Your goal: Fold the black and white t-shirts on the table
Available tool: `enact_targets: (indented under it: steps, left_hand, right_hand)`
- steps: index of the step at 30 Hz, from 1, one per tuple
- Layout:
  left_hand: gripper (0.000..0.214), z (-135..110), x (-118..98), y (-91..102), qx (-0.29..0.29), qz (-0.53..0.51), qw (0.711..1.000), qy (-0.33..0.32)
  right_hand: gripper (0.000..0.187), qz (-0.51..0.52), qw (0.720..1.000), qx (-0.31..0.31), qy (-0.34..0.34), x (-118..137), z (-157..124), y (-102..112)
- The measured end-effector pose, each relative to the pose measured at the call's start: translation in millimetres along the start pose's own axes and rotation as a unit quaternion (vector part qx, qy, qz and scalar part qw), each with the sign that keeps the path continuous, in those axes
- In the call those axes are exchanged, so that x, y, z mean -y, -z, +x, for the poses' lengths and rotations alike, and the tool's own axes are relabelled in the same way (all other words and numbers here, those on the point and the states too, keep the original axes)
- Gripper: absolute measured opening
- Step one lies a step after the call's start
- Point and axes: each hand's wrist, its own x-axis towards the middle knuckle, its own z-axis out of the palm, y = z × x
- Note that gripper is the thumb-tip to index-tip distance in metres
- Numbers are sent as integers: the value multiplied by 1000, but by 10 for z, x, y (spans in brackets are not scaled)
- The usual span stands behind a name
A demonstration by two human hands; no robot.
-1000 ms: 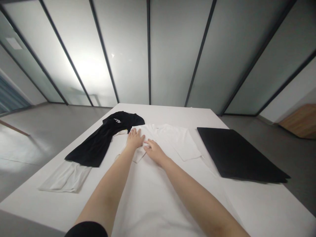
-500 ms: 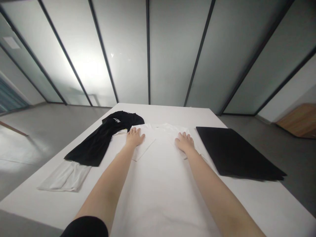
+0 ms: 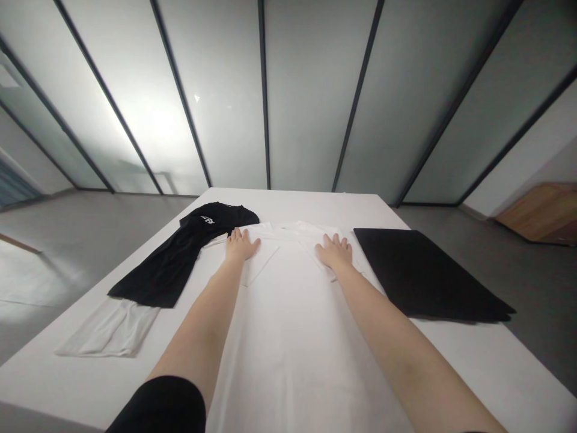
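A white T-shirt (image 3: 288, 313) lies spread out on the white table, its collar at the far end and its body reaching toward me. My left hand (image 3: 242, 244) rests on its left shoulder area with the fingers spread. On the opposite shoulder lies my right hand (image 3: 335, 251), palm down and fingers apart. Both sleeves appear turned inward over the shirt's front, partly covered by my hands and forearms. Close to my left hand is a black T-shirt (image 3: 166, 264) with a small white print.
Under the black T-shirt, a folded white garment (image 3: 108, 331) sticks out at the left. A stack of flat black sheets (image 3: 428, 276) lies on the table's right side. Beyond the table (image 3: 315, 201) stands a frosted glass partition (image 3: 306, 90) with dark frames.
My view has shifted slightly, moving the scene a little to the left. Both hands stay flat on the white T-shirt's shoulders, and the cloth near me looks smoother.
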Motion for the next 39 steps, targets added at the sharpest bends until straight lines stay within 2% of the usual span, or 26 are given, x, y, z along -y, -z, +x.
enact_targets:
  steps: [7, 11, 13, 15, 17, 21, 27, 31, 36, 39]
  left_hand:
    - [80, 69, 24, 10, -5, -6, 1000, -12]
    - [65, 54, 68, 16, -64, -48, 996, -26]
    - [55, 42, 107, 21, -107, -71, 992, 5]
    - [50, 41, 160, 29, -122, -80, 988, 54]
    - [50, 62, 227, 44, -108, -80, 988, 80]
    - [50, 142, 419, 87, -73, -77, 992, 66]
    - [53, 240, 693, 103, -67, -54, 993, 84]
    - [64, 289, 699, 73, -71, -37, 988, 130]
    - [89, 275, 591, 64, -107, -11, 959, 262]
    - [86, 210, 539, 87, -131, -7, 951, 281]
  right_hand:
    - [62, 15, 999, -39, 2, -32, 13, 19]
    - [55, 29, 996, -78, 24, -73, -96, 86]
    - [49, 34, 995, -77, 47, -90, -173, 117]
    - [43, 34, 995, -71, 66, -102, -245, 138]
    - [38, 32, 995, -69, 72, -107, -300, 148]
    - [38, 24, 995, -67, 69, -113, -348, 158]
    - [40, 16, 996, -55, 68, -113, -362, 162]
    - [42, 11, 996, -48, 70, -110, -381, 149]
    - [44, 5, 997, -25, 76, -121, -431, 144]
    - [46, -1, 997, -13, 80, -100, -474, 141]
